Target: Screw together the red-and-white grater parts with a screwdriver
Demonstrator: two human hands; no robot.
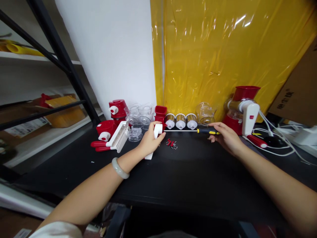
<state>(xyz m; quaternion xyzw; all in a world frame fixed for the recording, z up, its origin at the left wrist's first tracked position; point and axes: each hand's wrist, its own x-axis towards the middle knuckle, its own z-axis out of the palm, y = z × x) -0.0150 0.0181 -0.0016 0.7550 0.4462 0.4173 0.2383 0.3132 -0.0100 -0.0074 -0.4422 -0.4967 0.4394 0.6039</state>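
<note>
My left hand (148, 141) is closed around a white plastic crank arm (158, 129), whose lower end sticks out below the palm. A screwdriver (203, 131) with a black and yellow handle lies level between the hands. My right hand (227, 137) grips the rear of that handle, index finger stretched along the top. The shaft's tip reaches the white arm near my left thumb; whether it sits in a screw I cannot tell. Just below the shaft, several small red pieces and screws (171, 143) are scattered on the black table (193, 178).
Behind the hands stand several metal grater drums (180, 121), clear plastic housings (140, 114) and a red hopper (160, 112). Red bases (106, 129) and white crank arms with red handles (117, 137) are at left. An assembled rotary grater (244, 112) and white cables (284, 145) are at right.
</note>
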